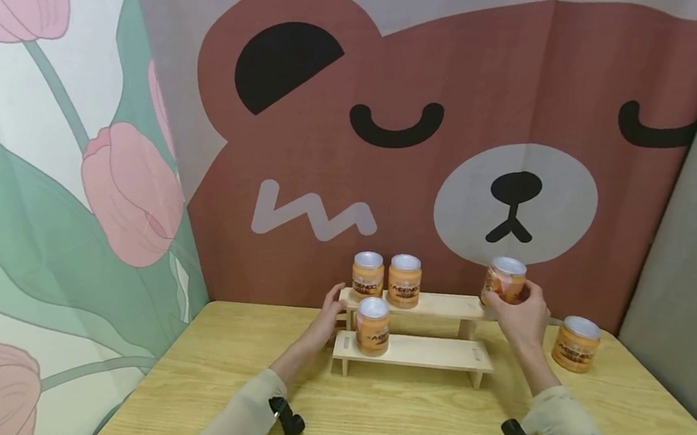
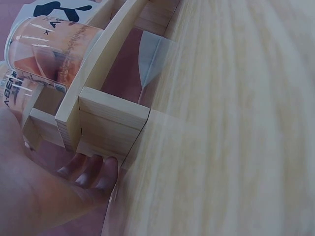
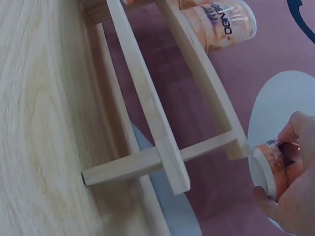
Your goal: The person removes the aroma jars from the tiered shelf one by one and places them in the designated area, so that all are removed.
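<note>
My right hand (image 1: 523, 314) holds an orange can (image 1: 506, 279) with a silvery top, at the right end of the upper tier of a wooden two-tier stand (image 1: 430, 354). In the right wrist view the thumb and fingers curl round this can (image 3: 278, 169), beyond the shelf's end. My left hand (image 1: 326, 318) is at the stand's left end, its fingertips (image 2: 109, 172) right at the wood. Two matching cans, one left (image 1: 368, 276) and one beside it (image 1: 404, 281), stand upright on the upper tier's left part. Another can (image 1: 373, 326) stands on the lower tier's left.
One more orange can (image 1: 576, 344) stands on the wooden table (image 1: 403, 429) to the right of the stand. Behind the table hangs a curtain (image 1: 303, 163) with a bear print, and a tulip-print curtain (image 1: 47, 228) hangs at the left.
</note>
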Tool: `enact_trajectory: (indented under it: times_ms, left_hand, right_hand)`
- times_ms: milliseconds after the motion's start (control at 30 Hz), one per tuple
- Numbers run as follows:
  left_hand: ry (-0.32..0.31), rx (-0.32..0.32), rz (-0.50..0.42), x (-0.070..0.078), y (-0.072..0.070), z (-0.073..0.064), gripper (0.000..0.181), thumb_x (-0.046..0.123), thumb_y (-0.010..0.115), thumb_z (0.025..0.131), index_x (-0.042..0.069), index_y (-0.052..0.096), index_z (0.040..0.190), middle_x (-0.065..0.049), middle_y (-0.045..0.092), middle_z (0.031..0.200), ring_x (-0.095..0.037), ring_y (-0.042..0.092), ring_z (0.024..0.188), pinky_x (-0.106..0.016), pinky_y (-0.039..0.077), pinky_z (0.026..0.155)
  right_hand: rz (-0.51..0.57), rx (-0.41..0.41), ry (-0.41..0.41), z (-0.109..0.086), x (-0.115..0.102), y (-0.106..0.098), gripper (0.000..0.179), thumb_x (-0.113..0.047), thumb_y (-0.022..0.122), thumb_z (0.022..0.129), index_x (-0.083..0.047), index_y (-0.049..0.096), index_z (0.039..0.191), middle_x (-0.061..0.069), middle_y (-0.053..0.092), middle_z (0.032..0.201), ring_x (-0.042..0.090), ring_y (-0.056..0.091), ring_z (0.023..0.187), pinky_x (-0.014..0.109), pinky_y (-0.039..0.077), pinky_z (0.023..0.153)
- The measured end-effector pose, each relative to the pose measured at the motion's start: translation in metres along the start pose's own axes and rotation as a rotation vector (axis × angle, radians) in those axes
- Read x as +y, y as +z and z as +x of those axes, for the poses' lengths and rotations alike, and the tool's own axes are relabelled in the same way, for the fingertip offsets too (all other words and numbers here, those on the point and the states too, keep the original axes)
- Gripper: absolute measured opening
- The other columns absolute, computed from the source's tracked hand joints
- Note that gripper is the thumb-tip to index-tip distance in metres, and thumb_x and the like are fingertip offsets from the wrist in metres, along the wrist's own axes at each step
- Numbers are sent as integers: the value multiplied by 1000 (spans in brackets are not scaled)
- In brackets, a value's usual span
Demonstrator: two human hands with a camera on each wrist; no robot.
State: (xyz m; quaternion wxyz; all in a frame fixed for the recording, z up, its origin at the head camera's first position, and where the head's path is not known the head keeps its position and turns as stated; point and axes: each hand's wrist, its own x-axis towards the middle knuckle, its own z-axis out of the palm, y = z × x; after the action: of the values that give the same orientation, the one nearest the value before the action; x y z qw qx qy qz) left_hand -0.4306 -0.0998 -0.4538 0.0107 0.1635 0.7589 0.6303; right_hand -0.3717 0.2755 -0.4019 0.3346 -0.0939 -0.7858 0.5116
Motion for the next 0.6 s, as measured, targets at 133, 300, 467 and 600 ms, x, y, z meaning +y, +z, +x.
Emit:
enact_trajectory:
  times_ms: [133, 300, 467, 600]
  left_hand:
    - [5, 1, 0, 1, 0, 0, 61, 41, 36, 108, 24, 17, 163, -21, 10, 165, -46, 19, 146, -68, 18, 112]
    - [-1, -4, 5, 0, 0, 0, 62, 42, 37, 107, 24, 16, 163, -21, 11, 165, -45, 20, 146, -67, 20, 112]
    - [6, -12, 11, -2, -1, -1, 62, 43, 37, 107, 25, 15, 163, -20, 9, 166, -45, 19, 147, -68, 18, 112]
    - [2, -24, -7, 10, -1, -7, 61, 35, 36, 109, 20, 14, 164, -22, 8, 165, -46, 18, 147, -68, 18, 112]
  right_hand:
    - [-6, 7, 12, 1, 7, -1, 81, -31, 78, 86, 3, 40, 149, 25, 54, 137, 38, 53, 121, 53, 45, 97]
    - [-14, 6, 38, 1, 19, -1, 81, -28, 78, 85, 3, 38, 148, 26, 53, 137, 39, 51, 121, 53, 44, 98]
    - [-12, 13, 57, 1, 31, 1, 81, -26, 77, 84, 6, 36, 146, 27, 51, 134, 39, 51, 119, 52, 43, 98]
    - [2, 7, 79, 2, 41, 1, 81, -24, 77, 83, 8, 35, 144, 28, 49, 132, 38, 50, 117, 52, 43, 97]
